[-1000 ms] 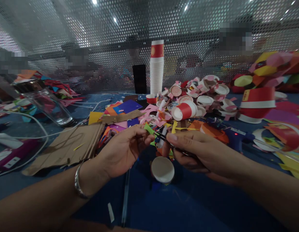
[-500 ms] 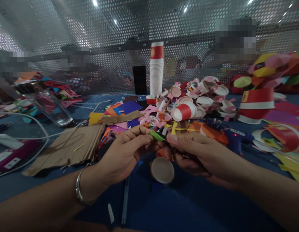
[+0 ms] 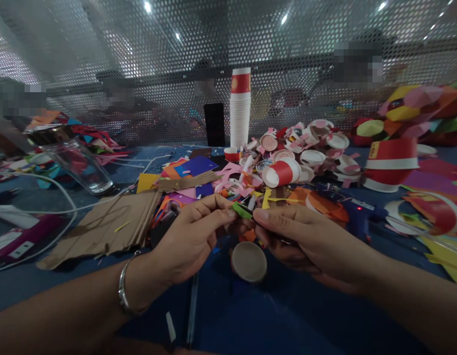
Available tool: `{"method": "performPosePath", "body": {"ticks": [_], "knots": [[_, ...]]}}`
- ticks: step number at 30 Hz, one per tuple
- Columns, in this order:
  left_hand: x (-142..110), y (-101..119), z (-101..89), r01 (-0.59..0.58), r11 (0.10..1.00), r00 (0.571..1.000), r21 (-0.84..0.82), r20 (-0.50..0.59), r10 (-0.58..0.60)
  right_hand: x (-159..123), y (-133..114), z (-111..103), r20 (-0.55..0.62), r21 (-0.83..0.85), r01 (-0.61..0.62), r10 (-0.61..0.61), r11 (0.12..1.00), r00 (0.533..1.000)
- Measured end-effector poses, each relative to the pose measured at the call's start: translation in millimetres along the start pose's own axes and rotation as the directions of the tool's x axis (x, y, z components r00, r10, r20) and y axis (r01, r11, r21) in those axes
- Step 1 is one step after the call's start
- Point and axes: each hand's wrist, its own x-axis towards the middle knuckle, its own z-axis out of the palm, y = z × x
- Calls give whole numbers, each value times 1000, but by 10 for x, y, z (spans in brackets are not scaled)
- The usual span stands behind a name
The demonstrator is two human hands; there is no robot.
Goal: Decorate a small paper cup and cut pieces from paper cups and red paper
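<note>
My left hand (image 3: 198,236) pinches a small strip of green paper (image 3: 242,211) between thumb and fingertips. Facing it, my right hand (image 3: 302,236) is closed around dark tweezers, mostly hidden by the fingers now. The tips of both hands almost meet at the green paper, whose right end lies by the right thumb. Just below them on the blue table (image 3: 235,320) rests a paper cup piece (image 3: 249,261), its pale round face turned up. Behind the hands lie pink paper scraps (image 3: 231,177) and a tipped red-and-white paper cup (image 3: 282,172).
A tall stack of paper cups (image 3: 240,113) stands beside a black phone (image 3: 214,124). Cardboard (image 3: 106,227), a leaning glass bottle (image 3: 84,165) and a white cable (image 3: 71,202) are at left. A blue glue gun (image 3: 361,209) lies right. Cut cup pieces (image 3: 313,157) are heaped behind.
The green paper has turned from standing at the tweezer tips to lying flatter between the hands. My left fingers have shifted right, closer to the right hand; the tweezers show less.
</note>
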Motion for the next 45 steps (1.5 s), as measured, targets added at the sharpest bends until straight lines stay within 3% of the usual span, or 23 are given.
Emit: {"method": "performPosePath", "body": {"ticks": [7, 11, 18, 23, 30, 34, 40, 45], "knots": [[-36, -2, 27, -19, 996, 1000, 83, -11, 20, -10, -10, 11, 27, 12, 9, -10, 1000, 1000], [-52, 5, 57, 0, 995, 1000, 101, -3, 1, 9, -33, -12, -17, 26, 43, -43, 999, 999], [-12, 32, 17, -35, 976, 994, 215, -94, 56, 47, -6, -71, -108, -130, 146, -160, 981, 981], [-63, 60, 47, -95, 883, 992, 459, -26, 121, 60, 27, -75, -108, -259, 177, -211, 949, 972], [-132, 54, 68, -136, 838, 990, 528, 100, 98, 79, 12, -63, -75, -219, 214, -235, 952, 969], [-113, 26, 33, -83, 883, 995, 462, 79, 52, 68, -21, -37, -96, -241, 249, -278, 938, 956], [-69, -33, -38, 132, 937, 971, 323, 148, -187, 45, -74, -2, -123, -262, 284, -323, 923, 938], [-39, -6, -42, 106, 974, 990, 201, 72, -123, 46, -35, -24, -93, -275, 312, -349, 909, 933]]}}
